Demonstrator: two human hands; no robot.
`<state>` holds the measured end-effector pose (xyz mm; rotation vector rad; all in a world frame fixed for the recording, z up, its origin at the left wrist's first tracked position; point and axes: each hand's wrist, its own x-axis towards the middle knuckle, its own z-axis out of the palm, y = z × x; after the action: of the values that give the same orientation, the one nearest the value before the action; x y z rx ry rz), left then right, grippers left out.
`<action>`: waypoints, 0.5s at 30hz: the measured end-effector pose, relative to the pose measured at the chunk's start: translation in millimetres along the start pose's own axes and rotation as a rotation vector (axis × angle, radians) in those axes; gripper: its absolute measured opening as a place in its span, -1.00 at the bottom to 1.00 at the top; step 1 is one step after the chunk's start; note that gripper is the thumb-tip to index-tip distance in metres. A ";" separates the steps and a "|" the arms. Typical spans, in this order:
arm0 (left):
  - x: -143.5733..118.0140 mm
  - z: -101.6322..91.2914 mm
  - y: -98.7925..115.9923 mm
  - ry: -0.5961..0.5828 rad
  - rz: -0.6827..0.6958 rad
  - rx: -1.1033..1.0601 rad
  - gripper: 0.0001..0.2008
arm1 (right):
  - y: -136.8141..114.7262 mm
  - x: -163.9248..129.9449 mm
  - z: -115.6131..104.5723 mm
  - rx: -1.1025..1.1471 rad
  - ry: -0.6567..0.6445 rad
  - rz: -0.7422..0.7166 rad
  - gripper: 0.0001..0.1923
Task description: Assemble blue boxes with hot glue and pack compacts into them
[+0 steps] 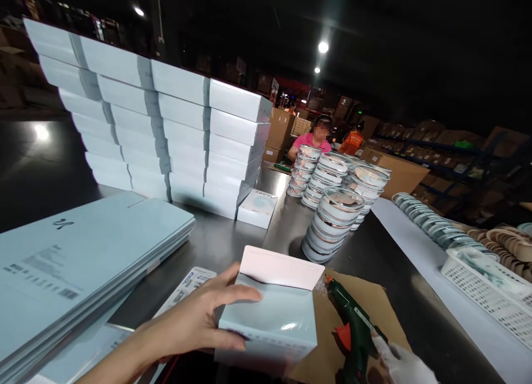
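Note:
My left hand is closed around a pale blue carton, thumb on the front and fingers over the top. The carton's pinkish-white end flap stands up. At the lower right, my right hand, in a whitish glove, has its fingers at the handle of a dark green glue gun with a red trigger. The gun's nozzle points toward the flap. Beneath the gun is a brown cardboard sheet. A printed white card lies partly behind my left hand.
Flat blue cartons are piled at left. A wall of stacked white boxes stands behind, with one small box beside it. Stacked round clear containers rise beyond the gun. A white basket is at right. Co-workers are farther back.

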<state>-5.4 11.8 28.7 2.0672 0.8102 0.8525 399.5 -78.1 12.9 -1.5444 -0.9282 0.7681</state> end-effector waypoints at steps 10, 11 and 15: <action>-4.1 30.4 -20.2 0.298 0.213 -0.247 -0.43 | -40.7 -50.3 111.5 0.115 -0.333 -0.407 -0.16; -3.3 32.2 -18.9 0.359 0.293 -0.294 -0.39 | -40.2 -49.8 109.5 0.085 -0.346 -0.421 -0.27; -2.9 24.4 -12.6 0.207 0.373 -0.094 -0.69 | -45.5 -41.2 97.9 -0.135 -0.536 -0.712 -0.43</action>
<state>8.5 6.6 5.4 2.1013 0.4827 1.2996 288.2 -64.7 41.0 -0.9944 -1.8264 0.6005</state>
